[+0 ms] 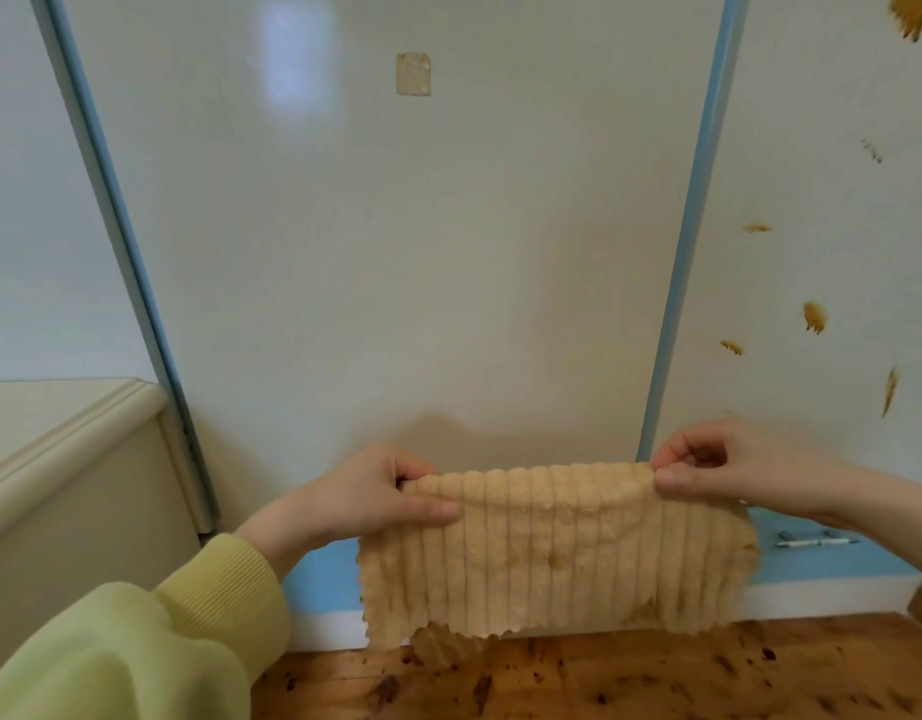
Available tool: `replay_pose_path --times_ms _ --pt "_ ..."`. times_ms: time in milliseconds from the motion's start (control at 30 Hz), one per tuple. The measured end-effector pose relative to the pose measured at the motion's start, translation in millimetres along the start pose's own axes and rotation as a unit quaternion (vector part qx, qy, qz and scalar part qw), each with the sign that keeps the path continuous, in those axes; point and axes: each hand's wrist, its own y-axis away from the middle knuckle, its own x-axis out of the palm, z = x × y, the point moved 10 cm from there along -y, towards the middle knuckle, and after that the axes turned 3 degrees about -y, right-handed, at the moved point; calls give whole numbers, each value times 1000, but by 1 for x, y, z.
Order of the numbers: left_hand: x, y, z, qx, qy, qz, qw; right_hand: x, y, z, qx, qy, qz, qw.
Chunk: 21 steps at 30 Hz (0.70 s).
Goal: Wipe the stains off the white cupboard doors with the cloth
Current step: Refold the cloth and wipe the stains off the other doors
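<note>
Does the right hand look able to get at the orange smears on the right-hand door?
Probably yes. The right hand pinches one top corner of the cloth below the smears on the right door, with nothing between them; the left hand would need to release the other corner.

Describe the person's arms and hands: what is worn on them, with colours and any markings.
The left hand is bare, with no glove, ring or watch in view. Its arm wears a loose, pale yellow-green sleeve ending in a ribbed cuff at the wrist. The right hand is bare too, and the right forearm shows no sleeve up to the frame's edge.
</note>
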Motion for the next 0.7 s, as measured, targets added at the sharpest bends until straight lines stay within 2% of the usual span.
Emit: replay_pose_path --times_ms 100,467,700 --pt "-8 2 4 -1 11 -24 1000 -2 1 0 -3 -31 6 999" --pt "-17 -2 18 -3 -159 -76 984 2 -3 5 -26 109 -6 994" --pt "-22 2 27 -15 -73 -112 991 -3 -5 -1 -26 92 -34 995"
